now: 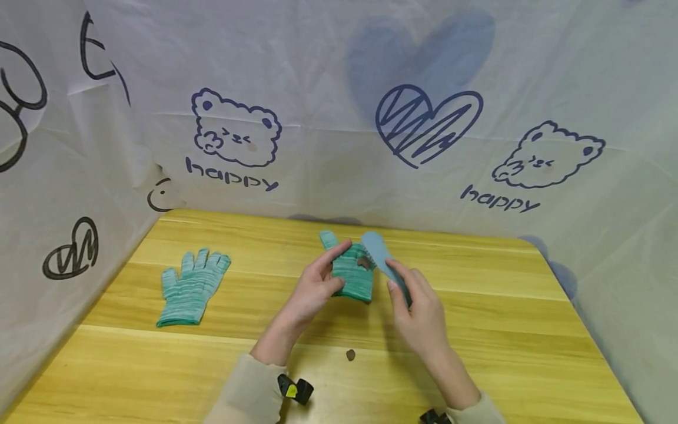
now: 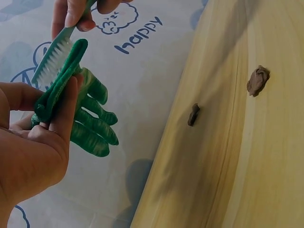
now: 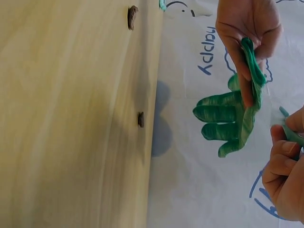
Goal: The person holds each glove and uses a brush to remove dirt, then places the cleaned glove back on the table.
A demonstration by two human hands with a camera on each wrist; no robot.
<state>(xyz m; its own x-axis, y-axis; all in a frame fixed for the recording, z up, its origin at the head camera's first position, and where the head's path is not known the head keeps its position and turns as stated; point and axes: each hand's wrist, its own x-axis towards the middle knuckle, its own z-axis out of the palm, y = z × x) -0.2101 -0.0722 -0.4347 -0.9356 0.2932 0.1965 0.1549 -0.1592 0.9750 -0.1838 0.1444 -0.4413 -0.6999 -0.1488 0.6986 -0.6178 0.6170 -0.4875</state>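
Head view: one teal glove (image 1: pixel 190 291) lies flat at the left of the desk (image 1: pixel 503 341), while a second teal glove (image 1: pixel 354 282) — two in all — is held raised over the middle, pinched between the thumb and fingers of the left hand (image 1: pixel 315 285). The right hand (image 1: pixel 421 315) grips the handle of a single blue brush (image 1: pixel 376 247), its bristles at the raised glove just beside one brown patch (image 1: pixel 363 262). On the desk, the left wrist view counts two brown lumps (image 2: pixel 259 80), lying apart from each other.
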